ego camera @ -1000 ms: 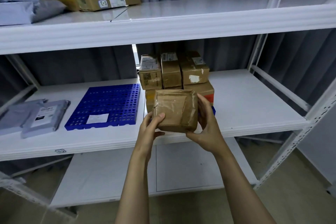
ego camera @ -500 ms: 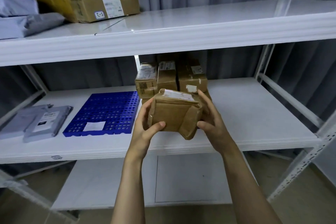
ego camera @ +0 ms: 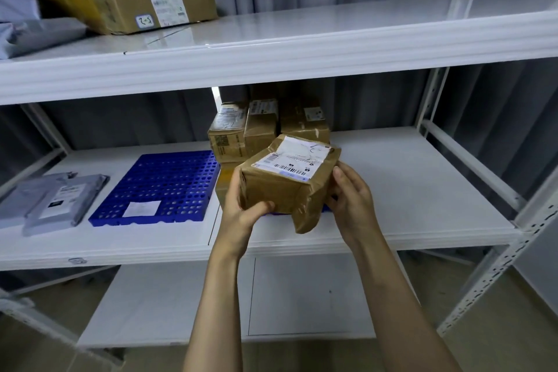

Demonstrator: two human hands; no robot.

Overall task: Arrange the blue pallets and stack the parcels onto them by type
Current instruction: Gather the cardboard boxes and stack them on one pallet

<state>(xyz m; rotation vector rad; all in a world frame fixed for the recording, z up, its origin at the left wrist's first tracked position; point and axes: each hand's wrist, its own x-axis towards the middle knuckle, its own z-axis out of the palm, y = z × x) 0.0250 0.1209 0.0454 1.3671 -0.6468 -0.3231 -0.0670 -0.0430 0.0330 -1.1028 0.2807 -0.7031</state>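
Note:
A taped brown cardboard parcel (ego camera: 287, 187) with a white barcode label on top is held in the air before the middle shelf. My left hand (ego camera: 241, 211) grips its left lower corner, thumb across the front face. My right hand (ego camera: 350, 202) holds its right side. Behind it stands a stack of brown boxes (ego camera: 256, 130) on a second blue pallet (ego camera: 325, 208), of which only a sliver shows under the parcel. A bare blue perforated pallet (ego camera: 163, 187) with a small white sticker lies to the left on the same shelf.
Two grey mailer bags (ego camera: 57, 202) lie at the left end of the middle shelf (ego camera: 407, 190). The top shelf (ego camera: 302, 39) carries brown boxes (ego camera: 129, 6) and grey bags (ego camera: 27, 30) at its left. White uprights stand at the right; a lower shelf lies below.
The parcel has been tipped and turned in both hands, so its white barcode label now faces up. The view has moved closer to the shelf.

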